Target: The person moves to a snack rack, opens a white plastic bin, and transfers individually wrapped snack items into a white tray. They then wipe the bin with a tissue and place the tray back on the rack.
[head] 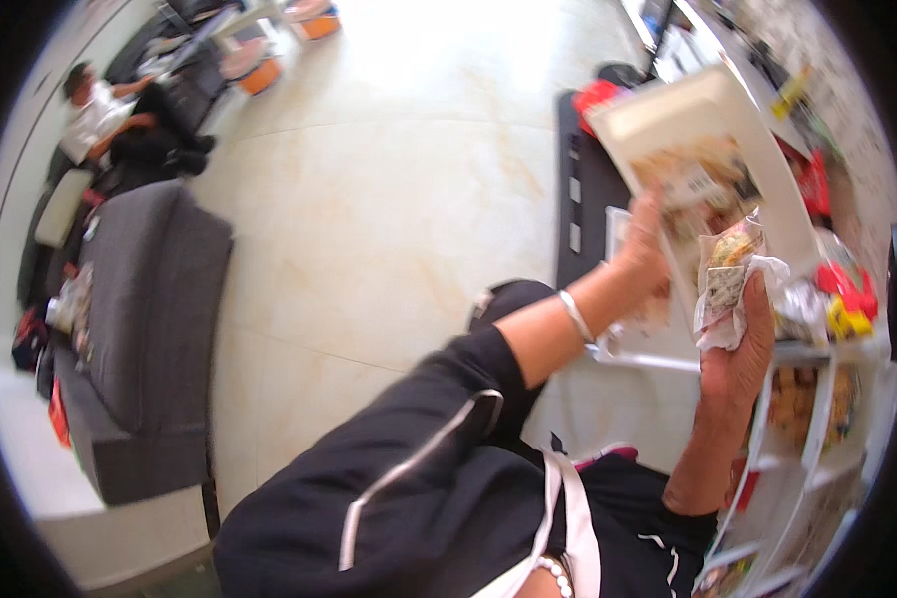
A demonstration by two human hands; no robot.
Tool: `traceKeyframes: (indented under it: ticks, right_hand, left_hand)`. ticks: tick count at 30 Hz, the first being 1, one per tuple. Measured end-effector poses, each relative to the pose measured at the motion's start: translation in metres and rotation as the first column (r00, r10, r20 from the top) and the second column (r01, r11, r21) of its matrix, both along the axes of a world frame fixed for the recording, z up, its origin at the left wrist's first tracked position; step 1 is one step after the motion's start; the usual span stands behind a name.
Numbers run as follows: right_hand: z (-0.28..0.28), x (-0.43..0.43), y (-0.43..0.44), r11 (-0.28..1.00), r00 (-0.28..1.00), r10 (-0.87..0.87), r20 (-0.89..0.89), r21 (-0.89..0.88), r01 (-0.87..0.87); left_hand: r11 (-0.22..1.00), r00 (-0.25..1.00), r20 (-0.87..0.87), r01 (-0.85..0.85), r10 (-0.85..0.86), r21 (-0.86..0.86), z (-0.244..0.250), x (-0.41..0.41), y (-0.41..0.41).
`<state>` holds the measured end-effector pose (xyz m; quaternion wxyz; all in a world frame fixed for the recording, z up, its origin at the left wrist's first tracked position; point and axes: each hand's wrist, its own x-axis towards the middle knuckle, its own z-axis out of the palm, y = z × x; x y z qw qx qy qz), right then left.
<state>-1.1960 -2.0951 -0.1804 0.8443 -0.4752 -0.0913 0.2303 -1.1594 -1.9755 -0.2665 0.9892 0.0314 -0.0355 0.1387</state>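
Observation:
My left hand (645,243) grips the near left side of a white plastic bin (781,183), which is held up and tilted. Inside the bin lie several clear packets (706,161) with tan contents, one bearing a printed label; blur hides what they are. In my right hand (751,344) are a small clear packet (732,250) with a printed label and a crumpled white tissue or cloth (770,269). The hand holds them in front of the bin's lower right part. A second white container (646,360) is partly hidden below my left wrist.
White shelving (818,418) with packaged goods stands close on my right. Red and yellow packaging (848,318) lies above it. A dark panel (568,187) runs beyond the bin. Across the tiled floor (389,224) are a grey sofa (157,299), orange-and-white buckets (258,73) and a seated person (112,119).

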Motion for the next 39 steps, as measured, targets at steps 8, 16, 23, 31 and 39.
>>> traceKeyframes:
  ticks: [8,16,23,31,39]
  right_hand:
    - [0.018,-0.066,0.119,0.909,0.889,0.406,-0.213,-0.001,-0.416]
    - [0.008,-0.071,0.128,0.829,0.8,0.551,-0.239,0.047,-0.557]
    - [-0.015,-0.069,0.125,0.829,0.773,0.543,-0.329,0.064,-0.556]
    - [-0.028,-0.074,0.131,0.751,0.687,0.648,-0.329,0.128,-0.647]
    - [-0.034,-0.075,0.127,0.762,0.695,0.632,-0.342,0.11,-0.638]
  left_hand:
    - [0.925,0.982,0.125,0.176,-0.142,-0.337,-0.007,-0.019,0.009]
    - [0.611,0.938,0.325,0.33,-0.124,-0.719,-0.014,-0.029,0.01]
    - [-0.134,0.81,0.585,0.584,0.037,-0.801,-0.012,-0.043,0.003]
    - [-0.553,0.716,0.691,0.619,0.105,-0.557,-0.007,-0.057,0.014]
    - [-0.053,0.819,0.573,0.571,-0.029,-0.819,-0.009,-0.063,0.016]
